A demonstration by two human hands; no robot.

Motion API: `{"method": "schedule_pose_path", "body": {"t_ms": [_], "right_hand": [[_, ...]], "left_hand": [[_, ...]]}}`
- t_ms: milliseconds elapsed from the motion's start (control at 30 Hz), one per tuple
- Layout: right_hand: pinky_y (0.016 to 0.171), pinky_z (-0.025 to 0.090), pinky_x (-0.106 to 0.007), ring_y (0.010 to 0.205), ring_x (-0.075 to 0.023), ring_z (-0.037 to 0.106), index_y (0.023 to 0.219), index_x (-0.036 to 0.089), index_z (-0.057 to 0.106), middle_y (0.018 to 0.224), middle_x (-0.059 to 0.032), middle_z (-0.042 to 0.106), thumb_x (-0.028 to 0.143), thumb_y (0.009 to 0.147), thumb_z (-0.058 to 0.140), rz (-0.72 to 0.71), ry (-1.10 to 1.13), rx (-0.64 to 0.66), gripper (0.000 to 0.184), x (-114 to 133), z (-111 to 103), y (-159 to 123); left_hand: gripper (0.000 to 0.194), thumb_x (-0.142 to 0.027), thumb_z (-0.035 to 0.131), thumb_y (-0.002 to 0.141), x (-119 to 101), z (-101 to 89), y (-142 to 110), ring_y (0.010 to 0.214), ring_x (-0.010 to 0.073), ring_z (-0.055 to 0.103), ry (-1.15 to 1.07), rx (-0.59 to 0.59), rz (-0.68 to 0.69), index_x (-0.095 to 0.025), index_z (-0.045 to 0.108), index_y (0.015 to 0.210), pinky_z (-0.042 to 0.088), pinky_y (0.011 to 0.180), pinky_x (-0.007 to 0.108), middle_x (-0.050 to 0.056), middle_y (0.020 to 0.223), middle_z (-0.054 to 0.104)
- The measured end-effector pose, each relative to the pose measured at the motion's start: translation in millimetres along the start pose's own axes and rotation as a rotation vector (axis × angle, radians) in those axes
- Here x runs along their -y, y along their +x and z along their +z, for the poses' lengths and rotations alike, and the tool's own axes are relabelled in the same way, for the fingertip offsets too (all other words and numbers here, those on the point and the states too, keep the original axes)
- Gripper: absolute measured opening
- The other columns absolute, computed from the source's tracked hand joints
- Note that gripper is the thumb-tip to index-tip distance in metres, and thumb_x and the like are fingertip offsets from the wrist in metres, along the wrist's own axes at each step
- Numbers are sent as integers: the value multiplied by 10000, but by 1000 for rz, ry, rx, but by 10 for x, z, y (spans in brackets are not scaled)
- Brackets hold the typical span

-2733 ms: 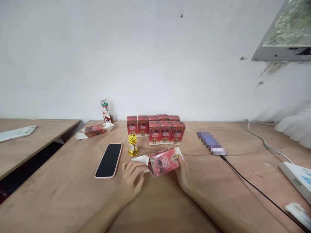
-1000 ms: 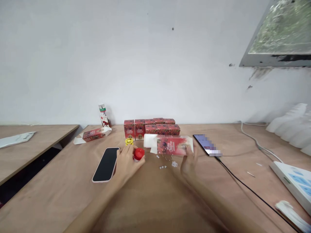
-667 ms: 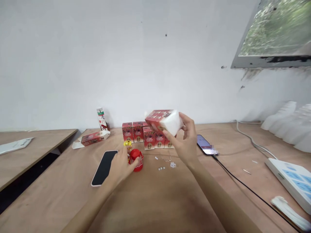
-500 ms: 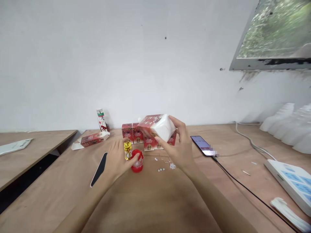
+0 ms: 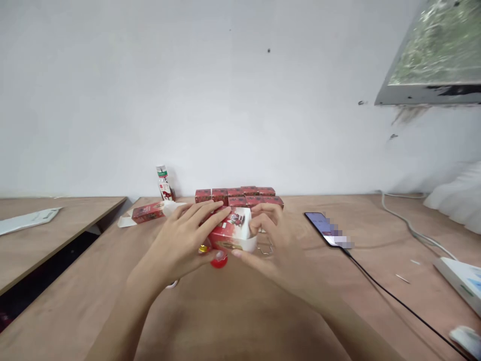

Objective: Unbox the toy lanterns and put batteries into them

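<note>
Head view: the red printed box (image 5: 227, 233) is above the wooden table (image 5: 240, 321), tilted between the 2 hands, its white inner flap (image 5: 247, 244) toward the right. The left hand (image 5: 175, 245) has partly spread fingers arched over the box's left end, thumb low beside the red object (image 5: 219, 260). The right hand (image 5: 280, 250) has a half-closed grip on the other end, index finger bent at the flap, thumb beneath the near corner; blur hides how firmly it presses. A gold piece (image 5: 203, 248) shows below the left hand, and small red boxes (image 5: 259, 201) stand behind. The step in hand looks like working the flapped end; the next move calls for a steady left hold and careful right fingertips, without creasing the card.
</note>
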State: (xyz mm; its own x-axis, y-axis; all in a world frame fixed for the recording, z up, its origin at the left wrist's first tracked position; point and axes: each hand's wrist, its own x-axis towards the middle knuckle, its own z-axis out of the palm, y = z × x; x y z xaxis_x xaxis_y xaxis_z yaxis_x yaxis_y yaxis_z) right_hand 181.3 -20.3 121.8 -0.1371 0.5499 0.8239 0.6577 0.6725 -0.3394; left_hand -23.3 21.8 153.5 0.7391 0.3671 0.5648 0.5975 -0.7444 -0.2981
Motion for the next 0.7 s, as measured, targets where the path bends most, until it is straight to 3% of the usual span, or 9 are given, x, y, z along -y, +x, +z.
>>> {"method": "schedule_pose_path", "body": {"t_ms": [100, 200, 333, 433, 567, 700], "right_hand": [[731, 477, -378, 905, -228, 533, 748, 198, 534, 948, -84, 513, 267, 776, 654, -73, -90, -93, 141, 12, 11, -21], [685, 466, -359, 812, -204, 553, 687, 203, 526, 848, -57, 591, 191, 810, 607, -150, 4, -123, 148, 75, -23, -31], [716, 472, -376, 793, -204, 570, 737, 218, 537, 860, -39, 682, 144, 828, 555, -197, 142, 24, 119, 177, -93, -31], [739, 468, -400, 820, -219, 561, 849, 209, 558, 980, -66, 691, 193, 829, 556, -247, 43, 103, 26, 198, -101, -44], [733, 467, -411, 872, -253, 533, 1025, 170, 550, 953, -94, 681, 282, 846, 557, -242, -128, 157, 212, 138, -85, -62], [727, 473, -384, 936, -258, 526, 1151, 150, 522, 941, -105, 659, 319, 885, 499, -200, -181, 164, 316, 92, -128, -45]], "left_hand": [[553, -276, 581, 813, -15, -106, -23, 1191, 251, 519, 46, -5, -32, -197, 402, 1331, 394, 989, 402, 102, 1330, 535], [553, -297, 582, 819, -34, -151, -32, 1213, 248, 508, 36, 11, -48, -212, 402, 1335, 386, 1009, 395, 91, 1344, 527], [526, -258, 553, 824, -4, -114, -43, 1230, 240, 499, -1, 27, -58, -214, 409, 1328, 383, 1021, 389, 86, 1355, 518], [510, -217, 545, 818, 45, -93, -47, 1215, 248, 513, 13, 3, -55, -207, 425, 1314, 387, 1016, 399, 94, 1339, 532], [469, -196, 528, 831, 85, -114, -52, 1186, 260, 532, 83, -33, -22, -201, 450, 1294, 403, 976, 414, 94, 1313, 555], [470, -309, 541, 842, 84, -150, -57, 1138, 270, 559, 54, 0, -73, -218, 452, 1295, 412, 940, 419, 85, 1306, 561]]}}
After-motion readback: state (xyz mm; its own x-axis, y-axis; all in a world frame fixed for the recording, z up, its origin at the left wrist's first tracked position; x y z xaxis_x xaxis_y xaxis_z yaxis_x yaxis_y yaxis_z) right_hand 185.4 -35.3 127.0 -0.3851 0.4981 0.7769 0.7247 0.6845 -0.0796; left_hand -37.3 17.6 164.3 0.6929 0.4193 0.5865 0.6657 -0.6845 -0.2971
